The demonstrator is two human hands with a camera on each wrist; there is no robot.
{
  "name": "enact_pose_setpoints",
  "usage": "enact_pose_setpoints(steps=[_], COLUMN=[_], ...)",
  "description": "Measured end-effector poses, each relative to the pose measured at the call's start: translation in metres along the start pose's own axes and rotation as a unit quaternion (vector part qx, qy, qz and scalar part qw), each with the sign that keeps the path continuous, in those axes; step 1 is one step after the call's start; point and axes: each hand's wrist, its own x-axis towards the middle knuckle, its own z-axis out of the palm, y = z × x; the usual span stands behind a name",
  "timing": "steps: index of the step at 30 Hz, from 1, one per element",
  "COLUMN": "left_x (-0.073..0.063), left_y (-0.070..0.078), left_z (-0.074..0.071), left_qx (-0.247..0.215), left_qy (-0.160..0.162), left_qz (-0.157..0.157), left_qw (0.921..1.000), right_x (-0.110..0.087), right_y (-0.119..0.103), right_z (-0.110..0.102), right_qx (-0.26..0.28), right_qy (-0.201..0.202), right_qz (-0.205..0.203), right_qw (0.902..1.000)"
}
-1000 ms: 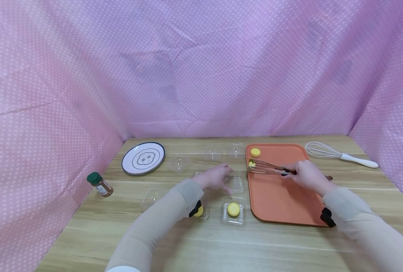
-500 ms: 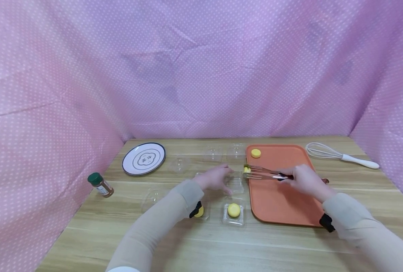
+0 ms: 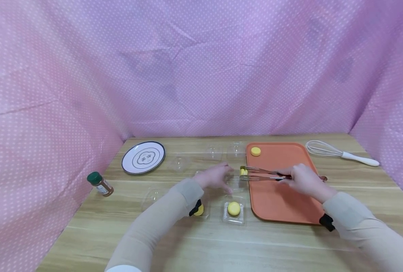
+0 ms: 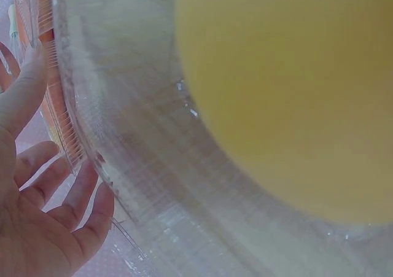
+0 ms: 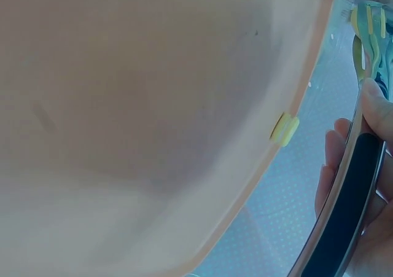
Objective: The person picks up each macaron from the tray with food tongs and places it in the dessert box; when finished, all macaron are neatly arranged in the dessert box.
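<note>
My right hand (image 3: 303, 180) grips food tongs (image 3: 264, 173) with dark handles. Between the tong ends a yellow macaron (image 3: 243, 172) stands on edge, just past the left rim of the orange tray (image 3: 283, 206), over an uncovered clear plastic box (image 3: 235, 185). My left hand (image 3: 215, 177) holds that box, thumb at the near side and fingers at the far side. Another macaron (image 3: 255, 151) lies in the tray's far left corner. Nearer me, a macaron (image 3: 234, 208) sits in a clear box. A further boxed macaron (image 3: 199, 210) is partly hidden by my left wrist.
Several clear lids or boxes, such as a domed lid (image 3: 213, 152), lie behind and left of my left hand. A white plate (image 3: 143, 158) and a green-capped spice bottle (image 3: 100, 184) stand left. A whisk (image 3: 340, 153) lies right of the tray.
The tongs have carried the macaron left, from the tray's left edge to above the clear box. My right hand has shifted slightly; the left hand has stayed in place.
</note>
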Motion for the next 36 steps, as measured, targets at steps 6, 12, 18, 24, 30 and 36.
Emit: enact_pose_setpoints(steps=[6,12,18,24,30,36], left_x=[0.001,0.0,0.0,0.002,0.002,0.001], left_y=[0.0,-0.001,-0.001,-0.002,-0.002,-0.002], left_z=[-0.001,-0.001,-0.001,0.001,0.0,0.0], left_qx=[-0.007,0.001,0.004,0.002,-0.008,-0.012], left_qy=[-0.007,-0.004,-0.001,0.0,-0.002,0.0], left_qz=[-0.008,-0.003,0.0,0.0,-0.002,0.003], left_qw=[0.9999,1.0,1.0,1.0,1.0,0.9999], right_x=[-0.001,-0.001,0.0,0.001,0.002,0.002], right_y=[-0.005,-0.009,-0.013,-0.018,-0.019,-0.019], right_z=[-0.005,-0.006,-0.007,-0.008,-0.009,-0.011], right_qx=[-0.012,-0.042,-0.057,-0.061,-0.062,-0.058], right_qy=[0.001,0.017,0.011,0.002,-0.005,-0.006], right_qz=[-0.016,-0.044,-0.043,-0.04,-0.035,-0.033], right_qw=[0.9998,0.998,0.9974,0.9973,0.9974,0.9978])
